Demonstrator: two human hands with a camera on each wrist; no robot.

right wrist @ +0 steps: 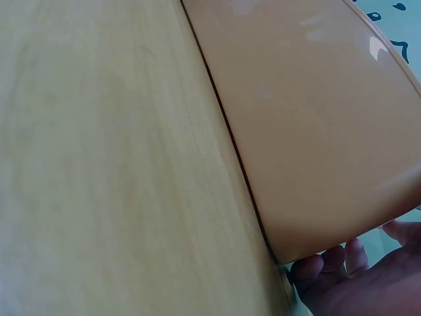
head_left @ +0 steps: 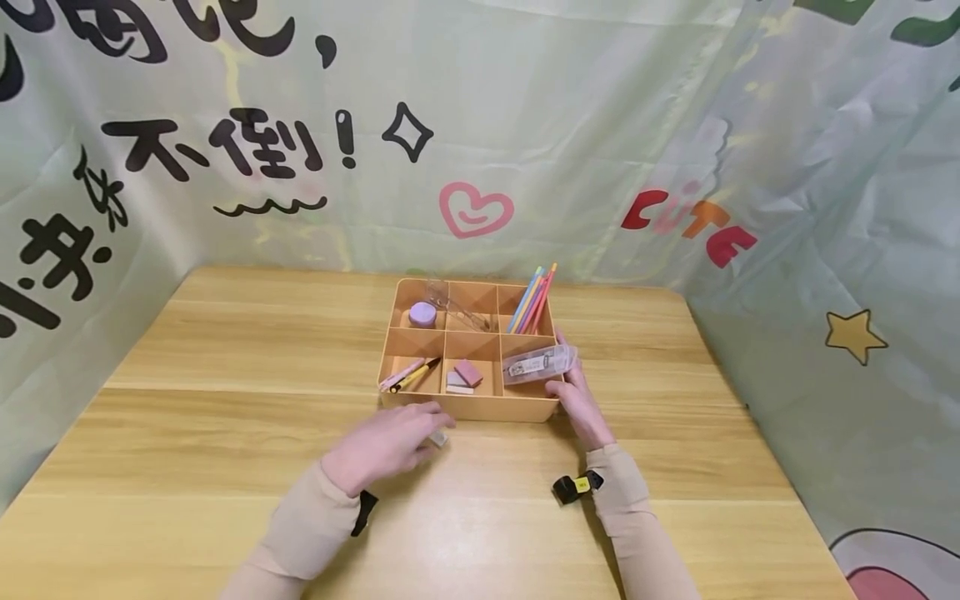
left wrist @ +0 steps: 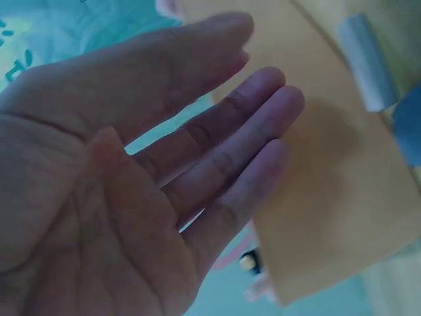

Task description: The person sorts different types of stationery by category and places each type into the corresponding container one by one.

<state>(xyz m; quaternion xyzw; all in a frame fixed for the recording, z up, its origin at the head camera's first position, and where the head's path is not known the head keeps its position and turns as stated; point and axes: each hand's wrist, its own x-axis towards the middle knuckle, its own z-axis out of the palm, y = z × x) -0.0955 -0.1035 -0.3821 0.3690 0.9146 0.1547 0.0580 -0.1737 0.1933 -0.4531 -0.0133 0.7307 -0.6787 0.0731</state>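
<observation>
An orange six-compartment organizer box (head_left: 465, 407) stands on the table. My right hand (head_left: 581, 408) grips its right side, thumb over the rim near the front corner; in the right wrist view the fingers (right wrist: 345, 260) press the side low down. Before the box's front wall, my left hand (head_left: 390, 442) hovers with fingers nearly straight and the palm bare in the left wrist view. Just by its fingertips lies a small grey-white block (head_left: 438, 437), seen also in the left wrist view as a grey block (left wrist: 368, 62). A clear labelled container (head_left: 540, 364) slants in the front right compartment.
Other compartments hold a purple round-lidded jar (head_left: 422, 313), a clear thin item (head_left: 468, 317), several coloured sticks (head_left: 534, 302), pens (head_left: 412, 375) and pink and white blocks (head_left: 467, 373). A printed cloth wall (head_left: 570, 150) rises behind the wooden table (head_left: 247, 400).
</observation>
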